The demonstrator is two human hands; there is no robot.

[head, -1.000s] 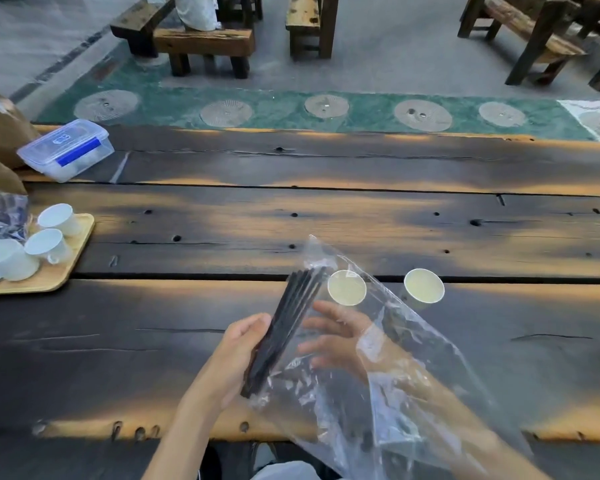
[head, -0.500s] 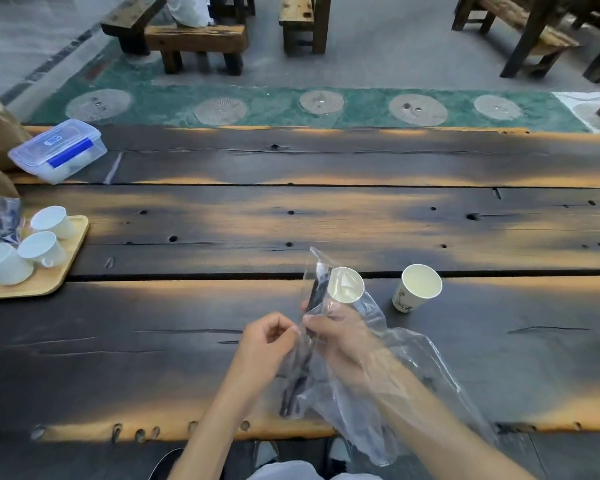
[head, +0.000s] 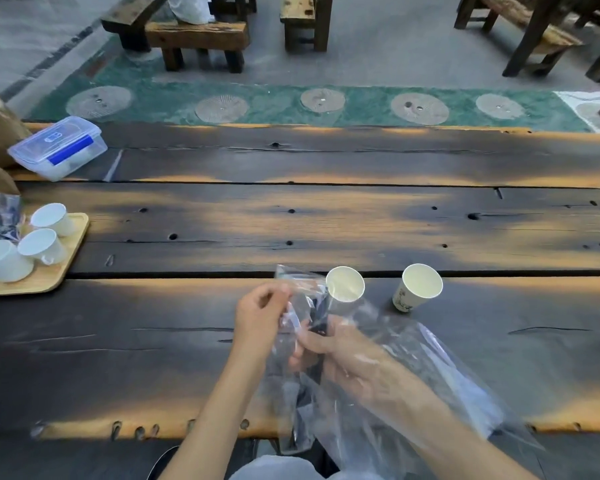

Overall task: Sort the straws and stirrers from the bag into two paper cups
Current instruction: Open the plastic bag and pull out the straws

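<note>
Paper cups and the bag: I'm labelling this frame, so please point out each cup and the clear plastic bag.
Left paper cup [head: 345,284], head view, on its pale inner wall.
Right paper cup [head: 422,280], head view, on its inner wall.
Clear plastic bag [head: 430,362], head view, on its film right of the forearm.

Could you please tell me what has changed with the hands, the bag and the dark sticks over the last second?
The left hand let go of the dark sticks and now pinches the clear bag edge; the right hand, inside the bag, now grips the bundle. Both paper cups remain empty and in place.
</note>
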